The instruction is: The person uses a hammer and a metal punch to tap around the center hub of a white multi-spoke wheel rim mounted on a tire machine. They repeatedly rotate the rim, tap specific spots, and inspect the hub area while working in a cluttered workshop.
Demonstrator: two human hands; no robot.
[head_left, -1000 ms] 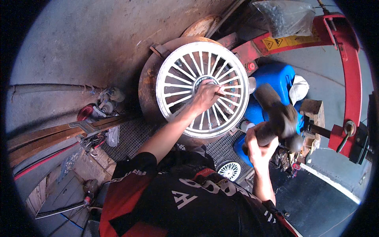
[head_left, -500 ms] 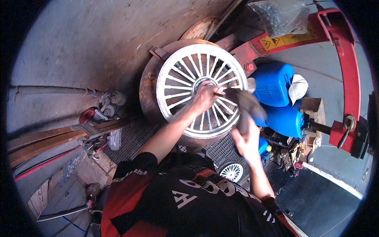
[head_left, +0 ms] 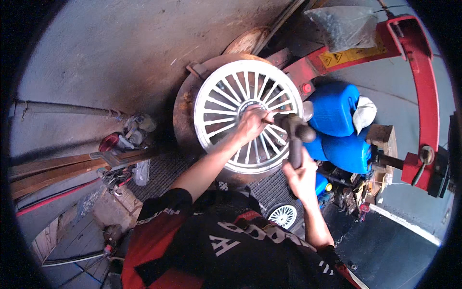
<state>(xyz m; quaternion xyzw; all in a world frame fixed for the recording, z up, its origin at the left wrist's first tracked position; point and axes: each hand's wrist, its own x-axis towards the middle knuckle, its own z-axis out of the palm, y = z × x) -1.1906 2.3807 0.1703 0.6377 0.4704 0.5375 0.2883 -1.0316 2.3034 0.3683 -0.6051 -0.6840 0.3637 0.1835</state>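
Observation:
A white multi-spoke wheel rim (head_left: 231, 165) lies face up on a rusty round drum (head_left: 185, 108). My left hand (head_left: 251, 123) is over its hub, closed around a short dark rod, perhaps a punch or chisel (head_left: 268, 120). My right hand (head_left: 301, 176) grips the handle of a hammer (head_left: 295, 153) above the rim's right side. Its dark rounded head is level with the rod's outer end; whether the two touch I cannot tell. My left fingers hide the rim's centre.
Blue jerrycans (head_left: 332, 108) and a red metal arm (head_left: 426, 96) stand on the right, with a bag of small parts (head_left: 344, 26) above. A smaller spoked wheel (head_left: 282, 216) rests near my body. Wooden beams (head_left: 57, 171) and clutter lie left, beside a grey wall (head_left: 106, 58).
The hammer, smeared by motion before, now shows more sharply, its head swung closer to the rod. My left hand keeps its place on the hub. The whole view has shifted slightly.

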